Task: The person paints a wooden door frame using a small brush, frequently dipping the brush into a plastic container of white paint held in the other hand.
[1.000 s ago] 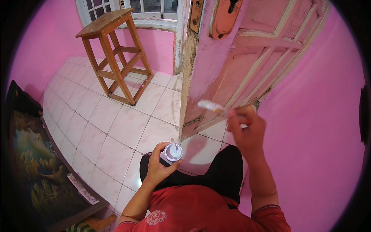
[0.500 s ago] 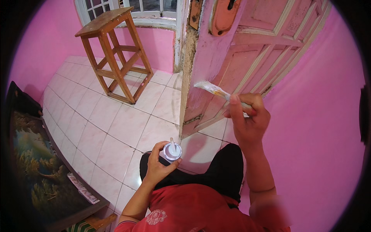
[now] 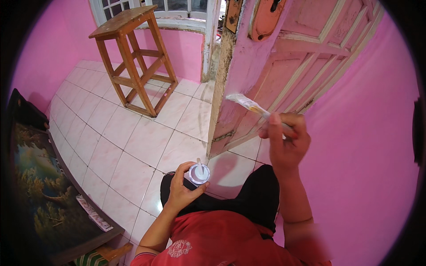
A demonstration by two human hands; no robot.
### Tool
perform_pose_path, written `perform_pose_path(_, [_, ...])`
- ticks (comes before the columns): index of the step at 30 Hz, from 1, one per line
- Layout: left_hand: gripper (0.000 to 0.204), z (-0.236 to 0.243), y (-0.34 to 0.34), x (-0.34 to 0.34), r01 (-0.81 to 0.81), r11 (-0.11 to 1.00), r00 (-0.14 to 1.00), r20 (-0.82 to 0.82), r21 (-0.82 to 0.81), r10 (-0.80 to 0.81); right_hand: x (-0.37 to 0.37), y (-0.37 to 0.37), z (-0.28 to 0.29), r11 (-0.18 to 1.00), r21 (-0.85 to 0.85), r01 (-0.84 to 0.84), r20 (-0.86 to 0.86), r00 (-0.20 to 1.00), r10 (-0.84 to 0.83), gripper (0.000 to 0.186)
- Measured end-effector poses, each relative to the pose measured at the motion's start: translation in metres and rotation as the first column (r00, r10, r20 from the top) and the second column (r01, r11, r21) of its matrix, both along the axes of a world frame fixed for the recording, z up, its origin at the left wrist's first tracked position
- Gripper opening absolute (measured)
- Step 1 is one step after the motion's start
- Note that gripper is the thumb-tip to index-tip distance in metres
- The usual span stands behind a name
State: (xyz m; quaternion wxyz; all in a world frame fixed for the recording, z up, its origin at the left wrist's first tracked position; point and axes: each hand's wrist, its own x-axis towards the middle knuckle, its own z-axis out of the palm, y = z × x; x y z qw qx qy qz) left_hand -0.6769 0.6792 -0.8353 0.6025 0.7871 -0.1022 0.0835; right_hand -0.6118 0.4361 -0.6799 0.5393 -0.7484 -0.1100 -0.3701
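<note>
My left hand is closed around a small paint can held over my lap, with a pale stick standing in the white paint. My right hand grips a paintbrush with white paint on its bristles. The bristles rest on the narrow edge face of the pink wooden door, where lighter streaks of fresh paint show below the orange lock plate.
A wooden stool stands on the tiled floor below a white-framed window. A dark painted landscape panel lies along my left side. A pink wall runs close on my right.
My right hand and the brush have risen, and the bristles have shifted upward on the door's edge. My left hand with the can is nearly still; the view has shifted very slightly.
</note>
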Motion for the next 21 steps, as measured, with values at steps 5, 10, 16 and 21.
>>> perform_pose_path(5, [0.062,-0.005,0.000,0.001,0.003,0.999,1.000,-0.009,-0.035,-0.004,-0.027,-0.017,0.000,0.954,-0.285,-0.090,-0.216,0.976,0.027,0.016])
perform_pose_path(10, [0.062,-0.001,-0.001,0.001,0.002,1.000,1.000,-0.008,-0.022,-0.002,-0.023,-0.023,-0.022,0.829,-0.488,-0.273,-0.409,0.911,0.059,0.025])
perform_pose_path(16, [0.062,-0.003,-0.001,0.001,-0.006,1.000,1.000,0.000,0.001,0.006,-0.007,-0.021,-0.018,0.710,-0.634,-0.307,-0.332,0.937,0.109,0.027])
perform_pose_path(21, [0.062,0.003,-0.003,0.002,0.010,1.000,1.000,0.009,0.006,-0.010,-0.008,-0.019,0.012,0.762,-0.623,-0.178,-0.180,0.980,0.082,0.028])
